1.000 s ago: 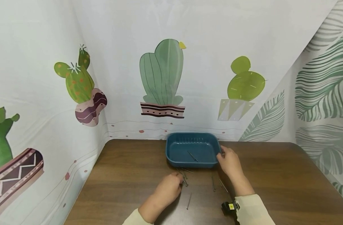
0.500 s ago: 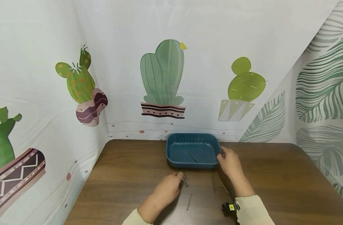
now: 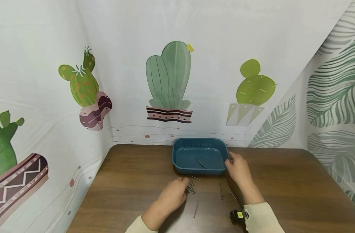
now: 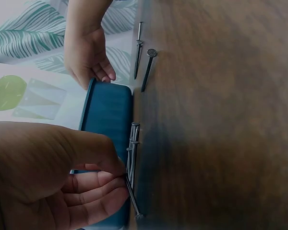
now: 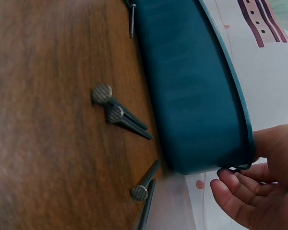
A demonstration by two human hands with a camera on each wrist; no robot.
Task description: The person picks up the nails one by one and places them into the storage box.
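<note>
My left hand point(image 3: 173, 194) is low over a small cluster of nails point(image 3: 192, 188) in front of the blue tray point(image 3: 200, 171). In the left wrist view, its thumb and forefinger pinch one nail point(image 4: 133, 199), head end pointing down in that view. More nails point(image 4: 133, 143) lie just beyond the fingertips. My right hand point(image 3: 238, 168) grips the tray's right end by the rim, thumb on one side and fingers curled at the other, as the right wrist view shows. Two crossed nails point(image 3: 199, 162) lie inside the tray.
Several loose nails point(image 3: 221, 191) lie on the brown table point(image 3: 131, 181) before the tray's right end. A single nail point(image 3: 196, 209) lies nearer the front. A small black device point(image 3: 236, 216) is at my right cuff. A patterned cloth point(image 3: 212, 81) hangs behind the table.
My left fingertips have shifted slightly left among the nails. The right hand and the tray keep their places.
</note>
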